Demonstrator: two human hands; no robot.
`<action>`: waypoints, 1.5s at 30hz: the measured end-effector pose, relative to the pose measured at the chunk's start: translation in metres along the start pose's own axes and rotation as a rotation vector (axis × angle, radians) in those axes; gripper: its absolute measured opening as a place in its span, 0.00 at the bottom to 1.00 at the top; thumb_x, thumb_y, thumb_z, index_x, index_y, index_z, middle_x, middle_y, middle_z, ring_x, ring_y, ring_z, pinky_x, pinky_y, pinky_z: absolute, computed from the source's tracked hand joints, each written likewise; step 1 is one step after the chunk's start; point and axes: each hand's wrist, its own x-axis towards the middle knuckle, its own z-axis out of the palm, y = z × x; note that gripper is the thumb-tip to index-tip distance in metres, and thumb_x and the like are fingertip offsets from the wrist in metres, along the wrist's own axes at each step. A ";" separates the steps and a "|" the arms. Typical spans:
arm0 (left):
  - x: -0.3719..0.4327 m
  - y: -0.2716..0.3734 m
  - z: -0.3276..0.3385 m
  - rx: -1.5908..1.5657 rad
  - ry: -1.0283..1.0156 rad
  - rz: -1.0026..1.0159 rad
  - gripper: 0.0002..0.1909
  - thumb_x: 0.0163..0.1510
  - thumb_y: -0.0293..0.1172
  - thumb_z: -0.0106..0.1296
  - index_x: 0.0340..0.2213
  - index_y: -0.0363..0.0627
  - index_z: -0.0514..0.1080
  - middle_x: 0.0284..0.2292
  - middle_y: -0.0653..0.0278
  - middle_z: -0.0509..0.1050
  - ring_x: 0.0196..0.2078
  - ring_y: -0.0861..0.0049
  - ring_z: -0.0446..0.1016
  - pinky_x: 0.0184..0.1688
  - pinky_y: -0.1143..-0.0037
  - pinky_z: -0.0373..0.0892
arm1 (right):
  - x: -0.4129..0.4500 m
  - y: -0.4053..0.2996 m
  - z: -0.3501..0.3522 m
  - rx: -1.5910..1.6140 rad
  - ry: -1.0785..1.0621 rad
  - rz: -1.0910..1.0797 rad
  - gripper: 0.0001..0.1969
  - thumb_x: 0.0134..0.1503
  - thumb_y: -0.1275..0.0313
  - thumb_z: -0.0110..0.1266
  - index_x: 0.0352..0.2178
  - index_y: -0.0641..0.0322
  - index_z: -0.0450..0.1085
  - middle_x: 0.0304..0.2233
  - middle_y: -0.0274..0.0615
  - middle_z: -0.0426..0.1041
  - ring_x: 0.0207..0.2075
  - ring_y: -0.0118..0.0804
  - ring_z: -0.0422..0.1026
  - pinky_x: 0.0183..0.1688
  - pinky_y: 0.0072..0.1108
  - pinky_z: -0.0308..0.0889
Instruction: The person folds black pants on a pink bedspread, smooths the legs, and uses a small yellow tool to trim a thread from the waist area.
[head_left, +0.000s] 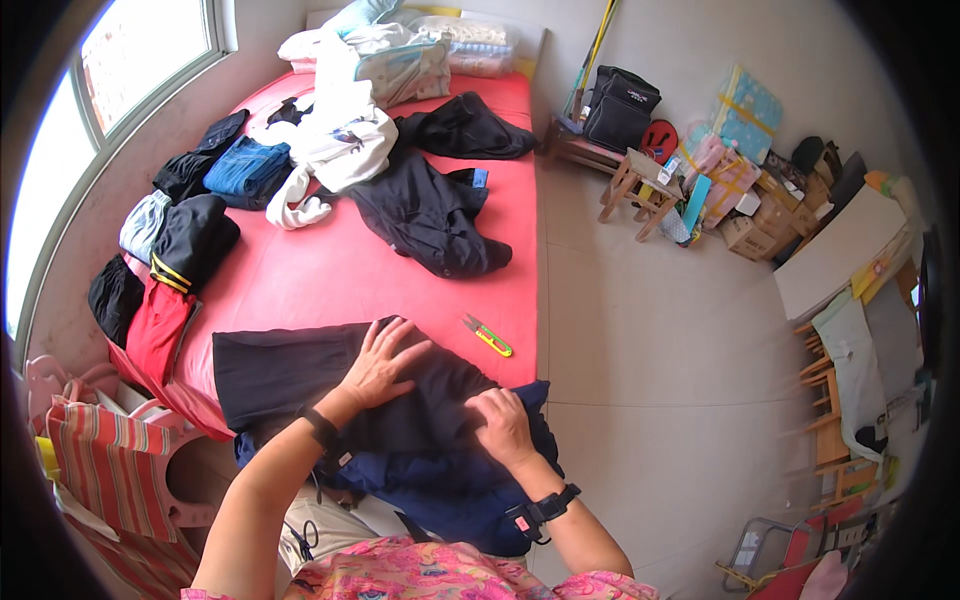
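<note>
A black garment (292, 367), perhaps trousers, lies spread along the near edge of the bed. My left hand (379, 364) rests palm down on it with fingers apart. At the garment's right end is my right hand (501, 424), its fingers curled against the cloth; whether they pinch it I cannot tell. Under the black cloth, dark blue fabric (450, 487) hangs over the bed's edge towards my lap. Small thread snips (489, 337) with a yellow-green handle lie on the pink sheet (300, 285) beyond my hands.
Folded blue jeans (246, 166), red clothing (159, 319) and other folded clothes line the bed's left side. A dark jacket (435, 214) and a white garment (345, 142) lie loose farther back. A striped cloth (112, 465) hangs at lower left. A wooden stool (641, 187) stands right of the bed.
</note>
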 end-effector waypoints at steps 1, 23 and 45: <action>0.001 0.005 -0.002 -0.006 0.003 0.042 0.43 0.35 0.36 0.62 0.56 0.56 0.58 0.58 0.54 0.51 0.63 0.58 0.47 0.63 0.55 0.42 | 0.003 0.001 -0.005 0.032 -0.022 0.020 0.18 0.33 0.84 0.52 0.30 0.56 0.68 0.29 0.38 0.68 0.35 0.43 0.68 0.40 0.29 0.63; 0.008 0.013 0.028 -0.657 0.062 -0.135 0.24 0.38 0.26 0.60 0.41 0.44 0.70 0.46 0.61 0.69 0.54 0.64 0.62 0.57 0.66 0.57 | 0.086 0.128 0.020 0.038 -0.396 0.537 0.13 0.46 0.76 0.61 0.36 0.64 0.70 0.22 0.35 0.70 0.26 0.28 0.70 0.31 0.21 0.67; 0.019 0.034 0.035 -0.685 0.234 -0.103 0.31 0.42 0.40 0.62 0.50 0.51 0.67 0.50 0.59 0.66 0.49 0.63 0.65 0.53 0.71 0.61 | 0.013 -0.050 -0.010 0.690 0.078 0.544 0.11 0.64 0.71 0.36 0.42 0.66 0.63 0.28 0.38 0.70 0.22 0.23 0.65 0.27 0.14 0.63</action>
